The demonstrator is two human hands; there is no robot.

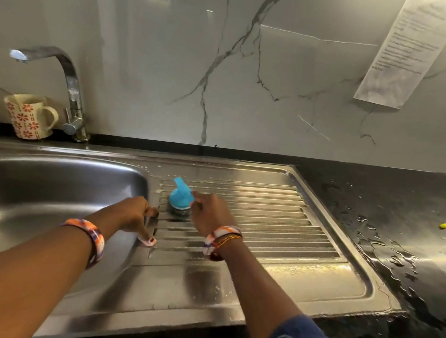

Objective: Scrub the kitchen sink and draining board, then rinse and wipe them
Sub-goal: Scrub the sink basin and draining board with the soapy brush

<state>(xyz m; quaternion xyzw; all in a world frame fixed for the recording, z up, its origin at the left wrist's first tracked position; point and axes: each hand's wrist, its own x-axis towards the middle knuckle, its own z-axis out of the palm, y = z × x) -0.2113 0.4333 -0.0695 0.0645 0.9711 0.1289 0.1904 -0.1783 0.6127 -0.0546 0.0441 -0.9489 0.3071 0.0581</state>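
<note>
A steel sink bowl lies at the left, joined to a ribbed steel draining board at the right. A scrubber with a blue plastic handle and a steel-wool pad stands on the board's left end. My right hand grips that blue handle from the right. My left hand rests on the strip between bowl and board, thumb spread out and fingertips pressing the steel. Both wrists wear coloured bangles.
A chrome tap rises behind the bowl, beside a flower-patterned mug. Black countertop to the right holds puddles of water and a small yellow bit. A paper sheet hangs on the marble wall.
</note>
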